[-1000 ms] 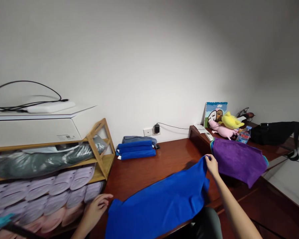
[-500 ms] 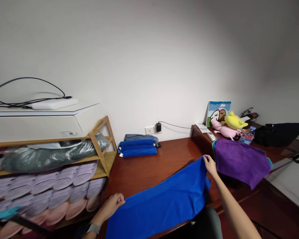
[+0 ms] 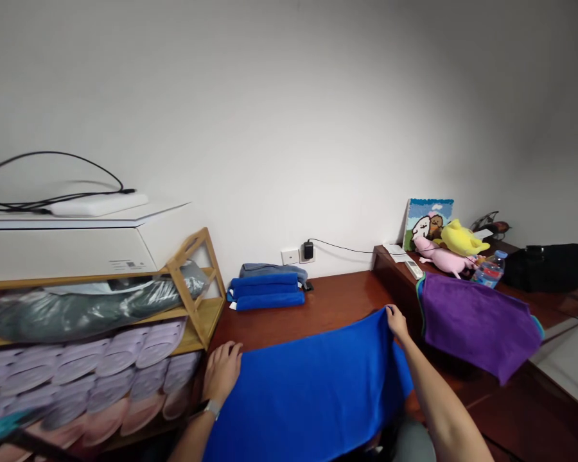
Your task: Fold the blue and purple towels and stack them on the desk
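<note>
1. Blue microfiber towel [image 3: 313, 398]: spread flat and wide, held up in front of me over the near edge of the reddish wooden desk [image 3: 327, 301]. Its lower part drops out of view.
2. Right hand [image 3: 397, 323]: narrow pinch on the towel's top edge, near the right corner.
3. Left hand [image 3: 221, 372]: fingers spread against the towel's upper left corner; I cannot tell whether they grip it. A pale wristband [image 3: 212, 409] shows on that wrist.
4. Change from the earlier frame: left hand has risen and opened from a closed grip lower down. The top edge now runs nearly level, no longer slanting.
5. Around: purple towel [image 3: 476, 324] draped just right of my right hand; stacked folded blue towels [image 3: 267, 298] on the desk beyond; lilac slippers [image 3: 125, 359] on a bamboo rack [image 3: 192, 301] at left.
</note>
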The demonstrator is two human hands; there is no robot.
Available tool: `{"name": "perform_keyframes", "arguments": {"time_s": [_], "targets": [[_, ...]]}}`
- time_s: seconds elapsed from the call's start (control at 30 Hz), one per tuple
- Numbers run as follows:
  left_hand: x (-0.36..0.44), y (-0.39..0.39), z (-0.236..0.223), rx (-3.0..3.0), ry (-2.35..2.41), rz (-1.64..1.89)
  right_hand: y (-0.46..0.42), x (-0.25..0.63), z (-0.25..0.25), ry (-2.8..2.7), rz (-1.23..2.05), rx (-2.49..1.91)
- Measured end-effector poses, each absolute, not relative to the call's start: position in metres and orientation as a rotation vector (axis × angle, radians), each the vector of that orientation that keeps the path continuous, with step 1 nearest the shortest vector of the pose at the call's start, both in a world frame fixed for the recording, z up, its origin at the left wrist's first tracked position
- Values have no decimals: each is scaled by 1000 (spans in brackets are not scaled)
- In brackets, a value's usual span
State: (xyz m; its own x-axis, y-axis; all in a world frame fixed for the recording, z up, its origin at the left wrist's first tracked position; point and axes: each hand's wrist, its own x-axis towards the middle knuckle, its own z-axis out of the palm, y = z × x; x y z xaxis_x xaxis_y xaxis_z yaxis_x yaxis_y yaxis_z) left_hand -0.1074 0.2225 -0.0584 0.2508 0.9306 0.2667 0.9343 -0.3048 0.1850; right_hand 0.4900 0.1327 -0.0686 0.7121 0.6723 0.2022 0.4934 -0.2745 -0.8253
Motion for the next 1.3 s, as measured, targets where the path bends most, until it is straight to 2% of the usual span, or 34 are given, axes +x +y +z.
{"name": "perform_keyframes", "arguments": {"time_s": [0.2, 0.4, 0.67, 0.8, 1.1, 1.3], "targets": [[-112, 206, -111, -2489, -1821, -547, 131, 504, -102, -764, 211, -1954], [-132, 228, -142, -2487, -1848, -468, 91, 508, -130, -829, 269, -1937], [-137, 247, -143, -2454, -1899, -382, 98, 490, -132, -1007, 257, -1861], [-138, 249, -142, -2417, -1933, -294, 73, 480, -133, -1037, 217, -1911], [-138, 248, -141, -2447, -1907, -334, -20, 452, -144, -1369, -136, -2370], [-130, 240, -154, -2440, -1879, -406, -33, 437, -145, -1534, 99, -2382]]}}
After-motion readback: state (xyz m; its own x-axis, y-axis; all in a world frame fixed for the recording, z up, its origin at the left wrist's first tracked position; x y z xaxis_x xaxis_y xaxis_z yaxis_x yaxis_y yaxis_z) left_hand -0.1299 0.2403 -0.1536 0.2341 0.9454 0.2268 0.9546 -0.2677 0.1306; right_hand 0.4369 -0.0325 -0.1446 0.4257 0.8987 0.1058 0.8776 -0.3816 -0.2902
